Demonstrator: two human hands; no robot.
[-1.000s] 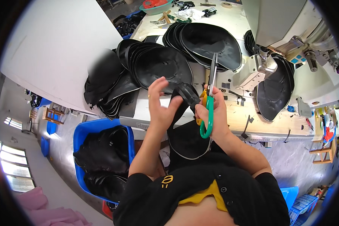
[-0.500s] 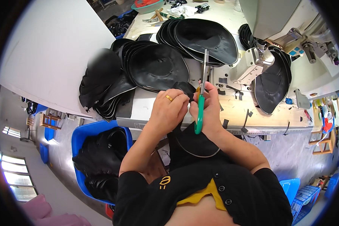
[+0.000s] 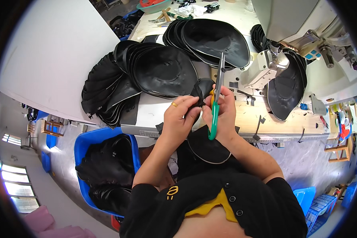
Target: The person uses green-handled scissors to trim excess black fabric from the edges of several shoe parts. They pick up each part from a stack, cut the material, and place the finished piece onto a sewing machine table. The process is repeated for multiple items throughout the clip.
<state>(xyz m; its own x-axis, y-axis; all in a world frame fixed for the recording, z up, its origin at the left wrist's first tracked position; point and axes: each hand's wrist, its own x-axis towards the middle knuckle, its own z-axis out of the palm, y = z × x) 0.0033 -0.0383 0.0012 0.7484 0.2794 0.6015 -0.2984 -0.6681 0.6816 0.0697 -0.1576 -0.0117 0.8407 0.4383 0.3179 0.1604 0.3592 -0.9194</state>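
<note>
Hands: two, both yours, raised close together above the table's front edge.
Left hand: your left hand (image 3: pixel 177 119), with one gold-coloured ring, has thumb and fingertips brought together in a pinch on one folded, glossy black, leather-like piece (image 3: pixel 204 86).
Right hand: your right hand (image 3: pixel 225 113) is curled closed around one pair of scissors with green and yellow handles and long steel blades (image 3: pixel 214 121); you also have its thumb up against the folded piece, though whether it pinches it you cannot tell from here.
Scissors: one pair, tips pointing away from you over the table; the blades look nearly together.
Folded piece: one, between your two hands, just left of the scissors.
Hanging piece: one black panel with a pale rounded edge (image 3: pixel 208 146), below your hands and in front of your body; whether it joins the folded piece is hidden.
Stacks: three left of the machine, being one fanned black stack (image 3: pixel 101 77) at far left, one rounded black stack (image 3: pixel 166 69) in the middle and one oval black stack (image 3: pixel 214 39) farther back; the layers overlap too much to count.
Machine: one white sewing machine with metal fittings (image 3: pixel 261 71) to your right, with a fourth stack of curved black panels (image 3: pixel 287 93) beyond its arm.
Table: one white table (image 3: pixel 152 113), with at least three small black scraps (image 3: pixel 260 127) lying on its right part.
Bin: one blue plastic bin (image 3: pixel 137 156) at your lower left, holding many black pieces (image 3: pixel 107 158).
</note>
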